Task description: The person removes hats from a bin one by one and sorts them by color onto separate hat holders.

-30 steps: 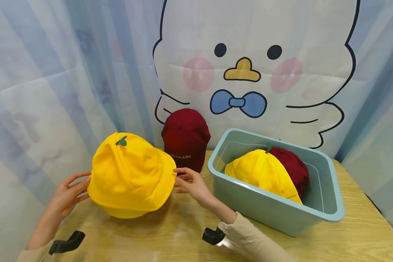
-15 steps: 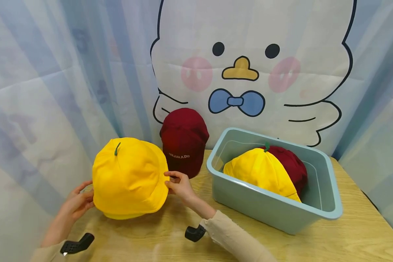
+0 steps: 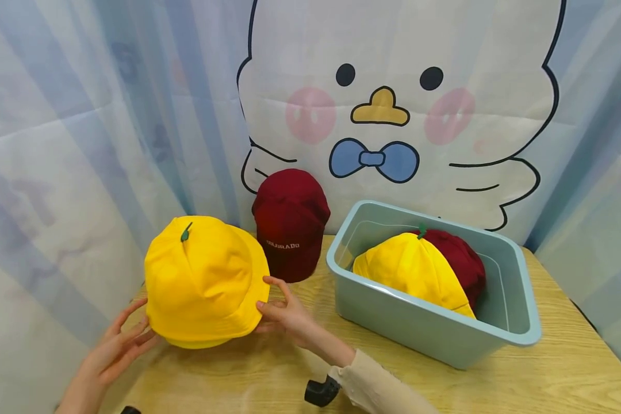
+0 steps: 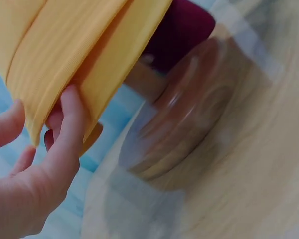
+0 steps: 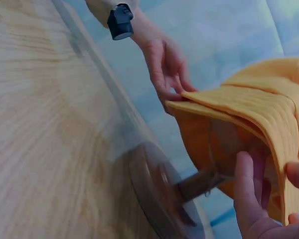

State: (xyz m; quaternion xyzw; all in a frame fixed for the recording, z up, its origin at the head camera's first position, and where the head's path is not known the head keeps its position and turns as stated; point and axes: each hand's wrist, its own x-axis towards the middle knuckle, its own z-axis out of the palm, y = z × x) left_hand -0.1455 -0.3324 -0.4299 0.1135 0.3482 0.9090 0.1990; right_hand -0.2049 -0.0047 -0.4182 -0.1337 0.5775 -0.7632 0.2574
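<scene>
In the head view a yellow bucket hat (image 3: 202,276) with a green sprout on top sits at the left of the table. Two yellow brims lie one over the other in both wrist views, above a round wooden stand (image 5: 157,191). My left hand (image 3: 116,351) holds the left side of the brim, its fingers (image 4: 72,114) between the two layers. On the right side, my right hand (image 3: 295,316) grips the brim, thumb outside and fingers (image 5: 246,181) underneath. Behind the hat stands a dark red cap (image 3: 290,224) lettered COLORADO.
To the right, a blue-green plastic bin (image 3: 424,333) holds another yellow hat (image 3: 414,270) and a dark red hat (image 3: 457,261). A printed curtain (image 3: 207,115) hangs behind and beside the wooden table (image 3: 559,368).
The yellow hat has shifted slightly left and sits straighter. My right hand has moved left with its brim. My left hand has moved lower along the left side.
</scene>
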